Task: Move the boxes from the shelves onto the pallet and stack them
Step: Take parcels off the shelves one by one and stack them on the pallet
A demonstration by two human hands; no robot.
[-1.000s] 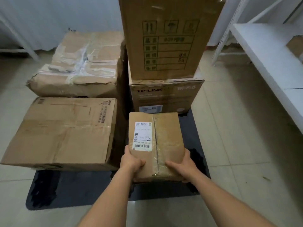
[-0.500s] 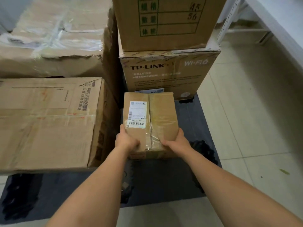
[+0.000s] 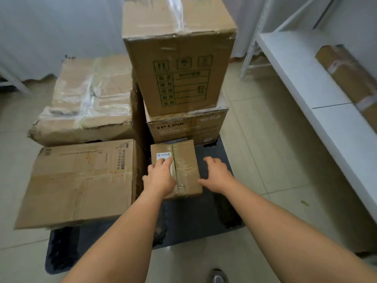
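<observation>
Fingers [image 3: 166, 163] of the left hand [image 3: 160, 177] press flat on the small box [image 3: 184, 164], the right hand [image 3: 217, 174] spread loose beside it; five boxes sit on the pallet [image 3: 183, 223], one box [image 3: 350, 78] waits on the shelf [image 3: 302, 74].

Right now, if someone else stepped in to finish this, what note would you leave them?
Left hand: lies flat on top of the small box, no grip.
Right hand: open beside that box, holding nothing.
The small box sits on the dark pallet in front of the TP-LINK box, which carries a tall box.
Left to do: one long box waits on the white shelf.
</observation>
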